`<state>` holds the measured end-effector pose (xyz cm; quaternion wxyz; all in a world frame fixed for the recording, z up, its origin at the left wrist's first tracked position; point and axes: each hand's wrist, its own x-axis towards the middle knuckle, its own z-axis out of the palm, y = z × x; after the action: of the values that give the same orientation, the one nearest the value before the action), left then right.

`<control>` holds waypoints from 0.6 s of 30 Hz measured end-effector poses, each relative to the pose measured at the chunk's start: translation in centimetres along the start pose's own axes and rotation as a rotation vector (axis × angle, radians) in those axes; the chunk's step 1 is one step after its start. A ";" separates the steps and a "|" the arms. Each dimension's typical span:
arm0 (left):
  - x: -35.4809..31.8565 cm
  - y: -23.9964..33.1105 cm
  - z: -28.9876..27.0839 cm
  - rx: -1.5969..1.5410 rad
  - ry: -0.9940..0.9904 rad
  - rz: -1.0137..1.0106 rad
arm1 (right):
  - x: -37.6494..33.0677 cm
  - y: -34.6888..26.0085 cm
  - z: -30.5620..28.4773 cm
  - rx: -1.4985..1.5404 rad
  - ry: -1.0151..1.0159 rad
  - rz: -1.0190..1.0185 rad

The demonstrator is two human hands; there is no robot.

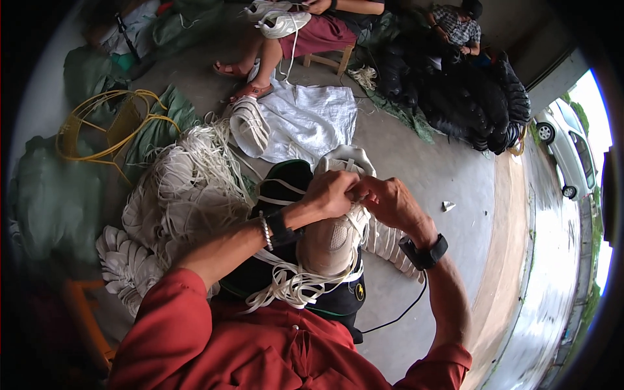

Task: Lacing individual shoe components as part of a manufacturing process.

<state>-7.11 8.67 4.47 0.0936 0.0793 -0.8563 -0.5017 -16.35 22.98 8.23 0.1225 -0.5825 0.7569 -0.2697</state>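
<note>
A white sneaker (pixel 323 247) rests on my lap, its toe toward me and its collar pointing away. My left hand (pixel 333 194) and my right hand (pixel 392 203) meet over its tongue and eyelets. The fingers of both are pinched together on a white shoelace (pixel 356 220); their tips partly hide it. Beside the toe, a loose bunch of white laces (pixel 286 284) lies across the black cloth (pixel 244 286) on my lap.
To the left is a big heap of white shoe uppers and laces (pixel 188 175), near a yellow-framed basket (pixel 107 130). A white sheet (pixel 312 117) lies ahead. A seated person (pixel 325 32) handles sneakers; another person (pixel 458 29) sits behind black shoes (pixel 448 91). Stacked uppers (pixel 393 250) stand at right.
</note>
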 end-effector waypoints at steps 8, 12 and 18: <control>-0.3 -0.9 -1.9 0.325 -0.073 0.207 | -0.2 0.0 -0.5 0.013 -0.058 0.122; -1.9 -4.0 -5.9 0.391 0.062 0.115 | 0.4 0.3 0.0 0.026 0.020 0.136; -2.5 -3.5 -5.7 0.027 0.008 0.034 | 3.5 -2.8 1.7 0.353 0.151 0.099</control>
<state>-3.22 2.71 3.93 0.1046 0.0679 -0.8638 -0.4882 -14.25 18.69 8.77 0.1788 -0.4921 0.7327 -0.4348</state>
